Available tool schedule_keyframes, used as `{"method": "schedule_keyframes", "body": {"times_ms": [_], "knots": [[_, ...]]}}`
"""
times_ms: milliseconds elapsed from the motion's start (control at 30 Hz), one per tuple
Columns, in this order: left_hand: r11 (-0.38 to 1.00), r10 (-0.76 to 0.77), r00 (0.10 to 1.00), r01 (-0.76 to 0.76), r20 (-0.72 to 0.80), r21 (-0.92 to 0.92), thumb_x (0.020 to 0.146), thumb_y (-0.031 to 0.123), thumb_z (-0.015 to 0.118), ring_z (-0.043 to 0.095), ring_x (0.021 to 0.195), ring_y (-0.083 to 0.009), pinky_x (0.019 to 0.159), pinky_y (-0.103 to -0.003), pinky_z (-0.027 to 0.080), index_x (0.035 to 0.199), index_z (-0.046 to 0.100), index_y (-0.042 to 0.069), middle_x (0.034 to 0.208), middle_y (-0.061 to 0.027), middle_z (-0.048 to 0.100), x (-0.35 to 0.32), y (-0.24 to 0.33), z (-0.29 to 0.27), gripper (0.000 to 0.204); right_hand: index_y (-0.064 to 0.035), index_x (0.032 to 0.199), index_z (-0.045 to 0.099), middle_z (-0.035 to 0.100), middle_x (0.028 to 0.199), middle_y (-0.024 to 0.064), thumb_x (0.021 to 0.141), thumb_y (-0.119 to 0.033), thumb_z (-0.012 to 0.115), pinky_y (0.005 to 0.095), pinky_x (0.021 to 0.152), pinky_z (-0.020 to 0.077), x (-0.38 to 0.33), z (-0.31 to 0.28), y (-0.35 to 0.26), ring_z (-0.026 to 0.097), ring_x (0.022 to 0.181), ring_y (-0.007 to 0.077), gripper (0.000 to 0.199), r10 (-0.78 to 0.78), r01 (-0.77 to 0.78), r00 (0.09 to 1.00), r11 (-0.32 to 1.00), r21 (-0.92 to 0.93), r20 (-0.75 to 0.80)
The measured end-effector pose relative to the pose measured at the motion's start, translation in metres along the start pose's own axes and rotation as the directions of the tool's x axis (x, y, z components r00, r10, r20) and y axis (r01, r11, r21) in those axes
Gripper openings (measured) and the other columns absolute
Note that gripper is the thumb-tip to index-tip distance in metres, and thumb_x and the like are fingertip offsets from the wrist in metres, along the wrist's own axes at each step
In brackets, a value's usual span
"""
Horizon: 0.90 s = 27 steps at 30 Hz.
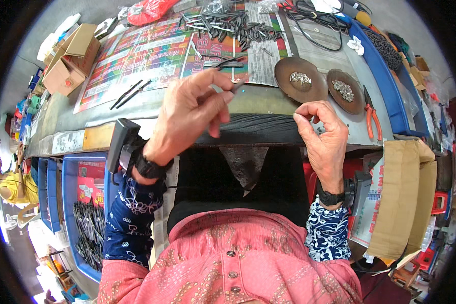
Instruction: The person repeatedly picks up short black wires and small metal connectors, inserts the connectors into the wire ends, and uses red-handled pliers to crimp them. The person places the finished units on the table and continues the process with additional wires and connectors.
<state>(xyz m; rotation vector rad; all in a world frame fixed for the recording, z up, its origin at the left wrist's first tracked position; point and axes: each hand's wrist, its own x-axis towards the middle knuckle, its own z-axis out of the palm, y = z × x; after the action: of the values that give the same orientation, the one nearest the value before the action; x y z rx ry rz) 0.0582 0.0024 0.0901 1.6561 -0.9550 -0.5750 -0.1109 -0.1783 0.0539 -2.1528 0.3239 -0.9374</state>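
Note:
Pinched between the thumb and forefinger of my left hand (190, 109) is a slim dark pointed piece (241, 83), held above the near part of the table. My right hand (323, 131) has thumb and forefinger pressed together at the table's front edge; anything between them is too small to make out. Just beyond it sits a round brown dish (287, 85) with small shiny metal pieces (301, 78). A second brown dish (357, 104) holds small silvery parts (343, 91). Two slim black pieces (130, 94) lie left of my left hand.
A heap of dark slim pieces (228, 25) covers printed sheets (152, 58) at the back. Orange-handled pliers (373, 119) lie right of the dishes, near a blue tray (390, 76). Cardboard boxes (72, 61) stand far left; a blue bin (68, 202) sits below the table.

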Motion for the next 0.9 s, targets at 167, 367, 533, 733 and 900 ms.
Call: {"method": "schedule_keyframes", "body": {"times_ms": [167,367,533,733,900], "knots": [[0.888,0.026,0.994,0.025,0.103,-0.46,0.102,0.024,0.049,0.067,0.067,-0.0163,0.061,-0.024,0.052,0.104,0.056,-0.001,0.085,-0.0103,0.067,-0.025,-0.001,0.023,0.026,0.0009,0.09,0.063,0.065,0.081,0.0027,0.081,0.001,0.068,0.0248,0.067,0.0466,-0.01,0.005,-0.015,0.056,0.071,0.0101,0.01,0.091,-0.088,0.996,0.985,0.148,-0.01],[0.826,0.08,0.996,-0.051,0.026,-0.561,0.095,0.001,0.056,0.065,0.067,-0.0159,0.059,-0.027,0.054,0.11,0.051,0.002,0.092,-0.0112,0.065,-0.044,-0.01,0.047,0.016,0.0017,0.093,0.064,0.065,0.085,0.0008,0.085,0.004,0.067,0.0207,0.07,0.0495,-0.021,0.014,-0.038,0.061,0.075,0.0062,0.009,0.225,-0.222,0.973,0.863,0.453,0.049],[0.755,-0.038,0.999,0.038,0.013,-0.655,0.093,-0.003,0.055,0.064,0.064,-0.0181,0.055,-0.029,0.055,0.118,0.043,0.0,0.091,-0.0147,0.065,-0.059,-0.004,0.057,0.027,0.003,0.098,0.061,0.065,0.09,0.0023,0.088,0.005,0.064,0.0199,0.072,0.0502,-0.027,0.023,-0.049,0.061,0.078,0.0061,0.01,0.212,-0.245,0.969,0.746,0.619,0.128],[0.741,-0.114,0.991,0.128,0.064,-0.659,0.093,-0.003,0.055,0.064,0.066,-0.0139,0.057,-0.026,0.055,0.109,0.048,-0.006,0.087,-0.0131,0.066,-0.065,0.001,0.06,0.018,0.0018,0.095,0.06,0.061,0.09,0.0017,0.09,0.003,0.062,0.0201,0.069,0.0489,-0.028,0.029,-0.051,0.059,0.077,0.0052,0.006,0.172,-0.234,0.972,0.741,0.63,0.159],[0.758,-0.116,0.992,0.123,0.054,-0.641,0.093,-0.001,0.057,0.066,0.064,-0.0179,0.057,-0.029,0.057,0.112,0.049,-0.004,0.088,-0.0151,0.067,-0.065,-0.002,0.062,0.021,0.0023,0.094,0.06,0.061,0.089,0.0014,0.09,0.003,0.062,0.0203,0.068,0.0491,-0.029,0.028,-0.05,0.06,0.076,0.0058,0.005,0.197,-0.242,0.97,0.772,0.587,0.141]]}}
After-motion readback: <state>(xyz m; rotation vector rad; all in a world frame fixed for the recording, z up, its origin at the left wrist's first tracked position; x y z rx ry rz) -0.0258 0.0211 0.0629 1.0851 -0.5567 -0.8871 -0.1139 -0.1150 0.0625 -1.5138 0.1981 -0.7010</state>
